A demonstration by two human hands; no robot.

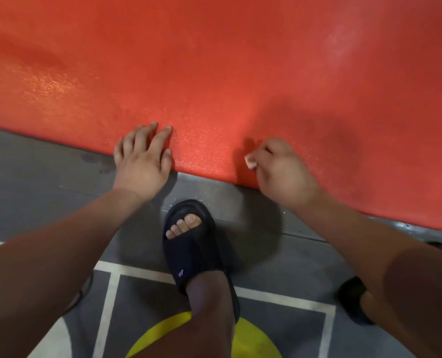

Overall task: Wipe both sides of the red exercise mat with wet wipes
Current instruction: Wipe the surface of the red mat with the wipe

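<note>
The red exercise mat [214, 73] lies flat on the floor and fills the upper half of the head view; parts of it shine wet. My left hand [143, 161] rests flat on the mat's near edge with its fingers spread. To the right, just above the same edge, my right hand [279, 171] is curled into a fist around a small crumpled wet wipe [251, 161]. Only a pale bit of the wipe shows past the fingers.
A grey floor [46, 182] with white lines and a yellow circle [253, 339] runs along the mat's near edge. My foot in a black slide sandal [191, 254] stands between my arms. A second black sandal [354, 298] is at the lower right.
</note>
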